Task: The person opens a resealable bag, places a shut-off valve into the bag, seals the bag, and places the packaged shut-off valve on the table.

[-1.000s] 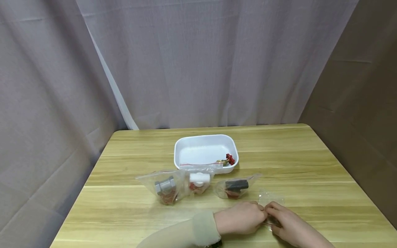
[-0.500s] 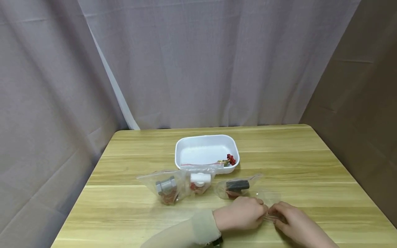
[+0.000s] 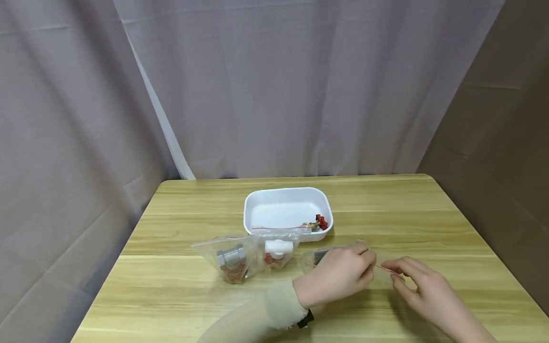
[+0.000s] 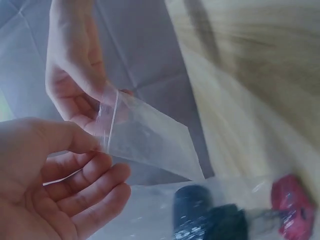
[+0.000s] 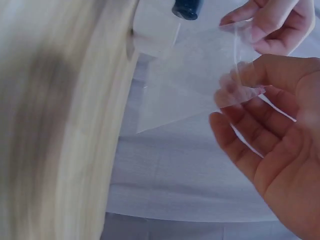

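empty clear bag [image 4: 145, 142]: now lifted off the surface [image 3: 429, 224], mouth pinched by left hand [image 3: 339, 276] and right hand [image 3: 422, 288]; being pulled open.

Left hand [image 3: 339, 276] covers most of bagged black part [image 3: 319, 256] in head view; empty clear bag [image 3: 388, 271] barely discernible there; table [image 5: 60, 125] blurred in both wrist views; right hand [image 3: 422, 286] cut off by bottom edge; small brass-and-red item [image 3: 318, 223] in white tray [image 3: 285, 209] too small to identify
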Motion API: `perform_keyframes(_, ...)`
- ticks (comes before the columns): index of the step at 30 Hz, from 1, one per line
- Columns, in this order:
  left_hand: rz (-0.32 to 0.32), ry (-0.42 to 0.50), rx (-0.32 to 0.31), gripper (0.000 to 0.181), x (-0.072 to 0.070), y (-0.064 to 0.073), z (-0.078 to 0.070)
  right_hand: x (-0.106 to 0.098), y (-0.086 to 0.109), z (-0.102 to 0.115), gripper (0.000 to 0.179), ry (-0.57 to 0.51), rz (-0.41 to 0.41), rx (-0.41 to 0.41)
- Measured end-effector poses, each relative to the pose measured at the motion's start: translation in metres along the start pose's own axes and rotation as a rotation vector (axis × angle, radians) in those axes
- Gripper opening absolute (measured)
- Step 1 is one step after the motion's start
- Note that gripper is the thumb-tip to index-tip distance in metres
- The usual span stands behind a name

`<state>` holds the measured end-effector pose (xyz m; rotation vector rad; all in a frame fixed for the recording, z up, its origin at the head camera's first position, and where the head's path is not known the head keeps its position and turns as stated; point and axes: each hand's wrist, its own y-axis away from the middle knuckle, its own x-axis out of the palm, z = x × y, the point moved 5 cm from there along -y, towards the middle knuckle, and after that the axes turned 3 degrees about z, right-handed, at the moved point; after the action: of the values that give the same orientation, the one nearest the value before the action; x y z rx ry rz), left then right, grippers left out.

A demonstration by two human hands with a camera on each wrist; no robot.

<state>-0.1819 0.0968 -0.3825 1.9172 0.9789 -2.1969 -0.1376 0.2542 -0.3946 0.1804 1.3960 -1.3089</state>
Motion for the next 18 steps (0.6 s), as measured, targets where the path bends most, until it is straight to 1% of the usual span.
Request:
perform_keyframes(2,-0.037,0.0,0.0,0.008,-0.007,0.0,0.002,-0.003,-0.003,0.002,0.051,-0.003,-0.009,-0.014)
perform_keyframes(7,-0.087,-0.039,-0.021,0.005,-0.018,0.002,0.005,-0.008,-0.007,0.007,0.047,-0.032,-0.023,-0.037)
perform_keyframes(11,-0.095,-0.058,-0.029,0.005,-0.023,0.003,0.007,-0.01,-0.008,0.01,0.02,-0.033,-0.043,-0.071)
perform_keyframes(12,-0.093,-0.059,-0.027,0.005,-0.024,0.004,0.007,-0.01,-0.009,0.01,0.021,-0.032,-0.049,-0.08)
perform_keyframes(14,-0.092,-0.06,-0.024,0.005,-0.025,0.004,0.007,-0.011,-0.009,0.01,0.031,-0.024,-0.061,-0.087)
perform_keyframes(15,-0.092,-0.06,-0.023,0.005,-0.026,0.005,0.007,-0.011,-0.009,0.01,0.032,-0.023,-0.061,-0.084)
perform_keyframes(16,-0.094,-0.062,-0.02,0.004,-0.026,0.006,0.006,-0.011,-0.01,0.01,0.03,-0.02,-0.063,-0.079)
perform_keyframes(18,-0.104,-0.064,-0.011,0.001,-0.028,0.007,0.006,-0.011,-0.01,0.01,0.02,-0.013,-0.074,-0.079)
